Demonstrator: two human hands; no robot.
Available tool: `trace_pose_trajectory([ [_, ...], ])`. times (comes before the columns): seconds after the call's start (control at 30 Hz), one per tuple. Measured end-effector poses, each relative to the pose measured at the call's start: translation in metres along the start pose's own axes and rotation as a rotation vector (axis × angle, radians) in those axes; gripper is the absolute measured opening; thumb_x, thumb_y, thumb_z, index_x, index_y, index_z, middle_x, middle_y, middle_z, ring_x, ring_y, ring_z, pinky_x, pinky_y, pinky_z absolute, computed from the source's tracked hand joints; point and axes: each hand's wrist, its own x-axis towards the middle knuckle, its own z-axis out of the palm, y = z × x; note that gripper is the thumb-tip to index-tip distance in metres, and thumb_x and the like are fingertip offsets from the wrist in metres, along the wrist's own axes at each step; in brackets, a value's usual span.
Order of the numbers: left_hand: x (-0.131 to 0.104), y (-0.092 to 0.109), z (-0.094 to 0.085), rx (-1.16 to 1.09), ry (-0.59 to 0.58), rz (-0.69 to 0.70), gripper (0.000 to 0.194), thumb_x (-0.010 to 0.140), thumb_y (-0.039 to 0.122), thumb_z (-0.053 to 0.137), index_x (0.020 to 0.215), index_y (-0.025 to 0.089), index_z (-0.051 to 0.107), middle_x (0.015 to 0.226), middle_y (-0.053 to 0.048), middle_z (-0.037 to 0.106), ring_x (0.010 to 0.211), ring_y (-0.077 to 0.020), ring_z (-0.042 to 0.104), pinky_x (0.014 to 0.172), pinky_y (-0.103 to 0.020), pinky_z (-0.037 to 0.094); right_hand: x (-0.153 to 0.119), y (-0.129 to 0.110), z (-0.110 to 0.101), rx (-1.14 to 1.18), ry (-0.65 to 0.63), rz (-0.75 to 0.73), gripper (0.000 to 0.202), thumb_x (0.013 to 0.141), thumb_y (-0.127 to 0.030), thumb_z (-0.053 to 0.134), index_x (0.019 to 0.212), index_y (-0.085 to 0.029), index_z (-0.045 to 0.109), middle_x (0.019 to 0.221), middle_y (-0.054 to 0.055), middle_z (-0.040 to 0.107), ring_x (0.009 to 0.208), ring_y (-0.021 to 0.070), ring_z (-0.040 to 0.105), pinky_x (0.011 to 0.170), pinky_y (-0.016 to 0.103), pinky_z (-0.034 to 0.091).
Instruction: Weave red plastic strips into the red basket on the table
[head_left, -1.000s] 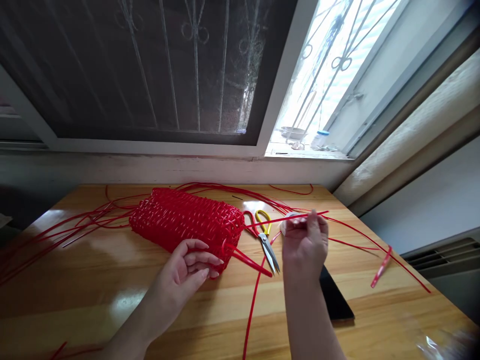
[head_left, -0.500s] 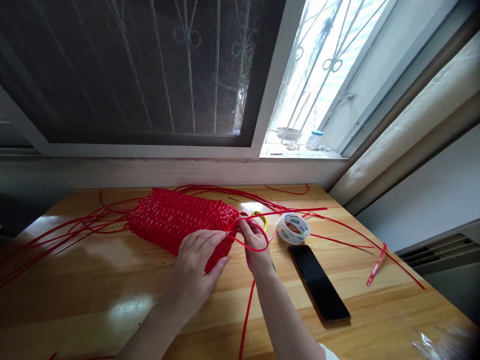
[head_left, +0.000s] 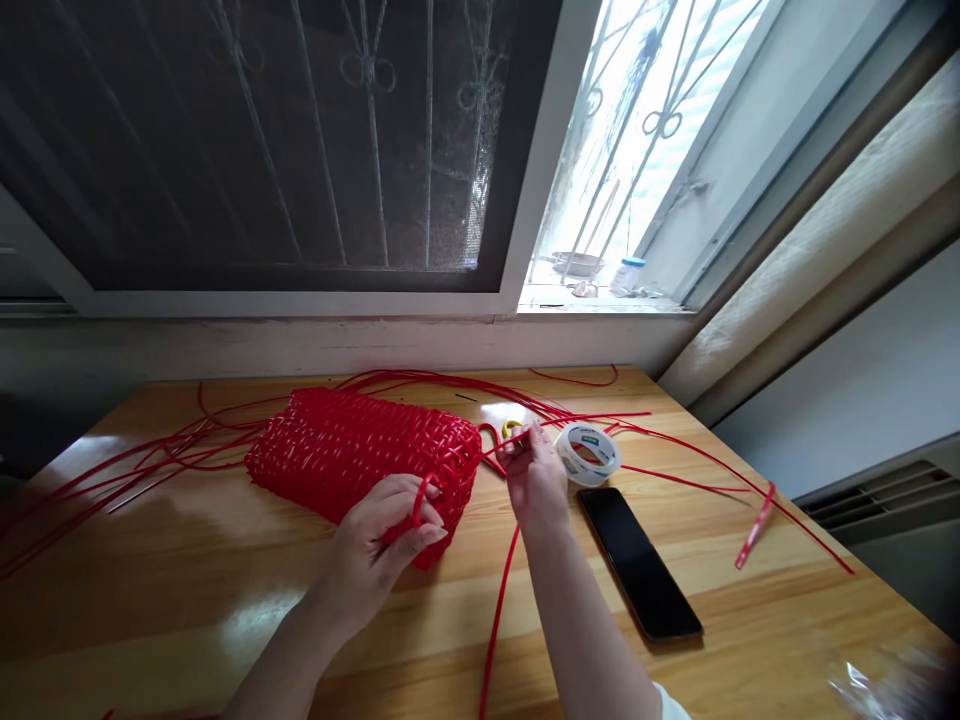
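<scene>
A woven red basket-like piece lies on its side on the wooden table. At its lower right edge my left hand pinches a small loop of red strip. To the right of the piece, my right hand is closed on a red strand that runs from the piece's right end. Scissors with red and yellow handles lie partly hidden behind my right hand. Beside that hand rests a roll of tape.
A black phone lies right of my right forearm. Long red strips spread behind the piece and to both sides. A short red-and-white item is at the right, clear plastic at the lower right. A window stands behind the table.
My right hand has moved right, away from the piece, and the large strand loop near it is gone. My left hand has shifted slightly left and now shows a small loop. The piece has tilted slightly.
</scene>
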Motion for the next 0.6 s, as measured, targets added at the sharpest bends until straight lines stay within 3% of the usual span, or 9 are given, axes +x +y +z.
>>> trace_pose_trajectory([
  [0.17,0.0,-0.001,0.0,0.007,-0.022,-0.011,0.023,0.091,0.026,0.043,0.075,0.016,0.055,0.074,-0.003,0.053,0.078,-0.0141,0.049,0.073,-0.025,0.039,0.018,-0.022,-0.015,0.097,0.06,-0.001,0.021,0.076,-0.025,0.066,0.067,-0.017,0.049,0.057,-0.007,0.056,0.044,0.0033,0.049,0.045,0.015,0.044],
  [0.27,0.0,0.004,0.004,0.206,0.051,0.01,0.032,0.094,0.023,0.036,0.065,0.015,0.048,0.066,-0.002,0.048,0.071,-0.0132,0.045,0.067,-0.025,0.036,0.021,-0.029,-0.018,0.15,0.064,-0.001,0.02,0.076,-0.023,0.067,0.067,-0.017,0.05,0.057,-0.008,0.057,0.045,0.0027,0.049,0.046,0.014,0.045],
  [0.4,-0.002,0.009,0.01,0.475,0.16,-0.021,0.031,0.091,0.022,0.043,0.061,0.015,0.043,0.061,-0.001,0.045,0.063,-0.0124,0.041,0.063,-0.026,0.032,0.013,-0.026,-0.01,0.176,0.039,0.001,0.02,0.073,-0.032,0.071,0.071,-0.017,0.057,0.065,-0.005,0.062,0.058,0.0043,0.058,0.06,0.016,0.05],
  [0.47,-0.003,0.008,0.012,0.54,0.153,-0.03,0.029,0.09,0.023,0.045,0.062,0.015,0.047,0.061,-0.002,0.047,0.063,-0.013,0.042,0.063,-0.027,0.031,0.004,-0.021,-0.003,0.072,-0.06,0.056,0.024,0.069,-0.037,0.074,0.079,-0.018,0.062,0.072,-0.004,0.065,0.065,0.0054,0.06,0.065,0.017,0.051],
  [0.6,-0.005,0.005,0.015,0.624,0.144,-0.052,0.032,0.09,0.027,0.045,0.062,0.015,0.05,0.061,-0.002,0.05,0.063,-0.0141,0.042,0.063,-0.028,0.031,-0.016,-0.017,0.008,-0.271,-0.371,0.228,0.025,0.063,-0.03,0.079,0.081,-0.015,0.068,0.071,-0.001,0.065,0.062,0.0071,0.057,0.059,0.017,0.047],
])
